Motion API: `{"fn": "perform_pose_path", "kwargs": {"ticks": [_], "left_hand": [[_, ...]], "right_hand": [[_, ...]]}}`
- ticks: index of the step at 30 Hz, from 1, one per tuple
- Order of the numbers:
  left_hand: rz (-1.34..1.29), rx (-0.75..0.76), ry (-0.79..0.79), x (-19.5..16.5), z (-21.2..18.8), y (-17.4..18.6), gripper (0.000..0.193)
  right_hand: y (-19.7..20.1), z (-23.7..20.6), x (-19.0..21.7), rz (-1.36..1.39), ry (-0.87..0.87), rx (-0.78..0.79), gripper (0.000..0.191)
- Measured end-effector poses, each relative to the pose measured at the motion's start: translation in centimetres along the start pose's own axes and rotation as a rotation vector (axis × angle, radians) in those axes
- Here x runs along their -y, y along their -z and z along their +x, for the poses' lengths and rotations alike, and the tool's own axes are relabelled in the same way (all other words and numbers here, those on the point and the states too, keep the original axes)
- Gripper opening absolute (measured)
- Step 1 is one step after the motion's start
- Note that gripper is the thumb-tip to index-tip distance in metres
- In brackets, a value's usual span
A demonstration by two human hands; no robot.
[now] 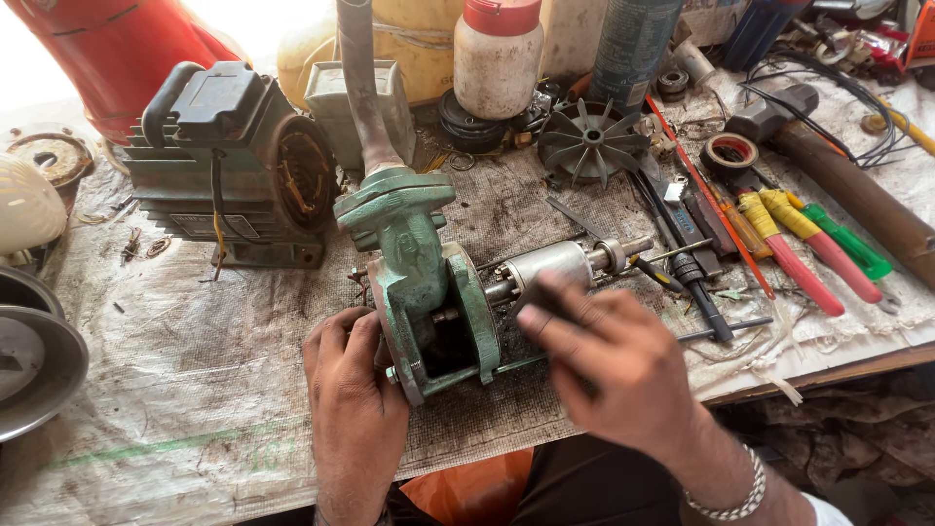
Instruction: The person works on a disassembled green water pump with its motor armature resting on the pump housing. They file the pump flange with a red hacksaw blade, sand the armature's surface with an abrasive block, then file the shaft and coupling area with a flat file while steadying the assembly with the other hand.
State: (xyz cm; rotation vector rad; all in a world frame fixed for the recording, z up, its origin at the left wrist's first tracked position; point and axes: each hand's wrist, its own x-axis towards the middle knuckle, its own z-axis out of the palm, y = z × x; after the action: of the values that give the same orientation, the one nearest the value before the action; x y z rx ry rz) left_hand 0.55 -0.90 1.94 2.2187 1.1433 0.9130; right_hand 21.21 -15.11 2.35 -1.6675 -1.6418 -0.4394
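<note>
Now | left hand [355, 409] gripping green pump housing [424, 282] | right hand [609, 360] blurred, grip unclear

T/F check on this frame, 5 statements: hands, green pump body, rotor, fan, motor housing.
1. The left hand grips the green pump body. True.
2. The right hand is empty and off the bench. False: it holds a dark, blurred piece over the rotor.
3. The rotor sticks out of the pump body toward the right. True.
4. The grey fan is mounted on the rotor shaft. False: it lies loose at the back of the bench.
5. The motor housing stands right of the pump body. False: it stands to its left.
</note>
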Motion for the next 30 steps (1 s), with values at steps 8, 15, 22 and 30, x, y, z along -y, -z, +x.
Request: {"fn": "perform_pose_path", "kwargs": {"ticks": [8, 15, 22, 30], "left_hand": [[0.019, -0.025, -0.008, -0.34, -0.03, 0.17, 0.036], [0.001, -0.04, -0.059, 0.01, -0.05, 0.0, 0.039], [-0.113, 0.012, -0.094, 0.62, -0.23, 0.16, 0.048], [-0.021, 0.019, -0.009, 0.04, -0.03, 0.08, 0.056]], "right_hand": [[0.15, 0.21, 0.12, -0.06, -0.006, 0.037, 0.05], [0.26, 0.23, 0.03, -0.004, 0.007, -0.007, 0.052], [0.23, 0.16, -0.12, 0.0, 0.103, 0.09, 0.054], [0.35, 0.28, -0.08, -0.013, 0.001, 0.016, 0.054]]}}
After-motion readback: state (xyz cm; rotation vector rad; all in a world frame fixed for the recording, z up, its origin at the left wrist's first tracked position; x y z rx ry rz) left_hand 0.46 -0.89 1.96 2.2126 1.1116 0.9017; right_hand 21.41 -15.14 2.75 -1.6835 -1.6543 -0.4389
